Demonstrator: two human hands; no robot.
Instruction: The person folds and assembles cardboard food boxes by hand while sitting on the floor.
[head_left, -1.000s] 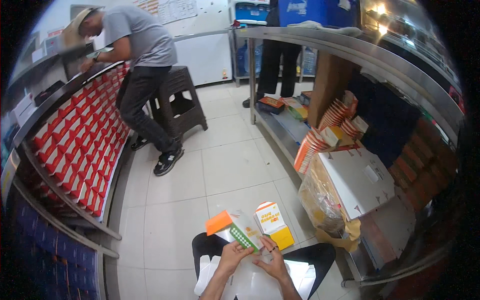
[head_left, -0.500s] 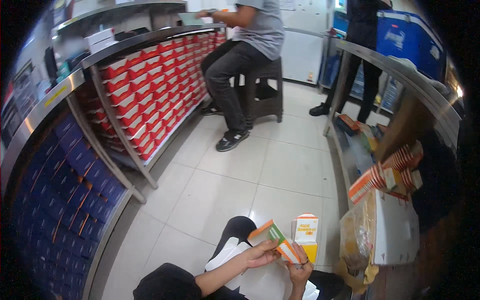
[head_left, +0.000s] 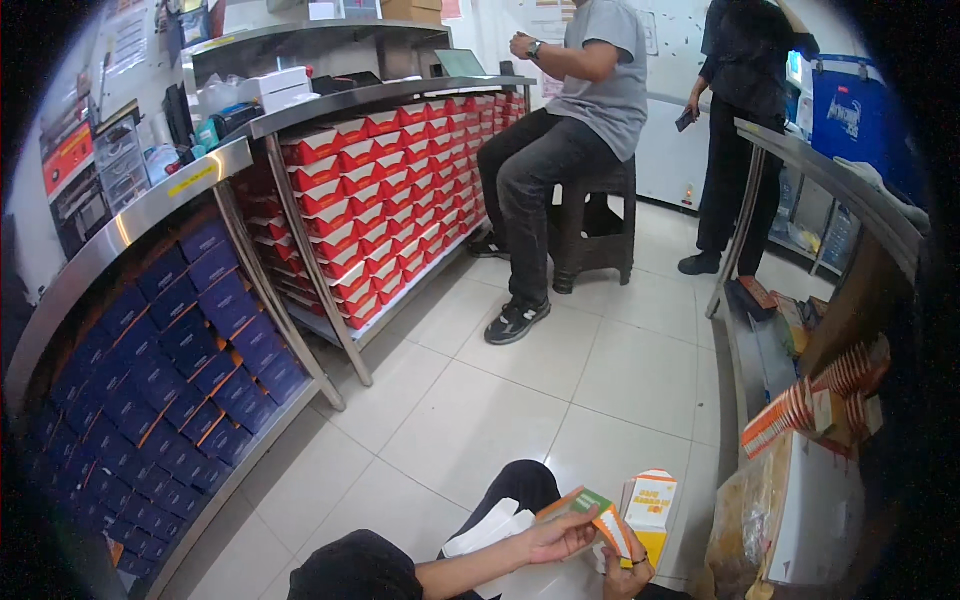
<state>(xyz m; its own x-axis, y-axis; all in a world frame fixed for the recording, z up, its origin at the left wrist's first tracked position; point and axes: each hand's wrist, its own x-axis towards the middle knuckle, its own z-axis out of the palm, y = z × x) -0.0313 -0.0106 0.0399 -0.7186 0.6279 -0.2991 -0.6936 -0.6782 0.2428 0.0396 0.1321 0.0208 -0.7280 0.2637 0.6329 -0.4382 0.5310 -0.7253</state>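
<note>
Low in the view, between my hands, is a small folding carton (head_left: 612, 528) in orange, white and green. My left hand (head_left: 562, 540) pinches its near side between thumb and fingers. My right hand (head_left: 627, 577), a dark ring on one finger, grips the right end; its lower part is cut off by the picture edge. Just beyond the right hand is an open carton (head_left: 652, 505) in white, orange and yellow; what it rests on is hidden. White folded card pieces (head_left: 492, 527) lie by my dark-clad knee, left of the held carton.
Left, steel tables hold stacked red-and-white boxes (head_left: 365, 215) and dark blue boxes (head_left: 165, 365). A person in grey (head_left: 605, 75) sits on a brown stool (head_left: 597, 225); another stands behind. Right, striped cartons (head_left: 790, 415) top a white box (head_left: 820, 510) beside a steel table (head_left: 840, 175).
My view has swung up and left, so the room appears lower and further right. Both hands keep hold of the carton. The seated person's hands have risen off the counter.
</note>
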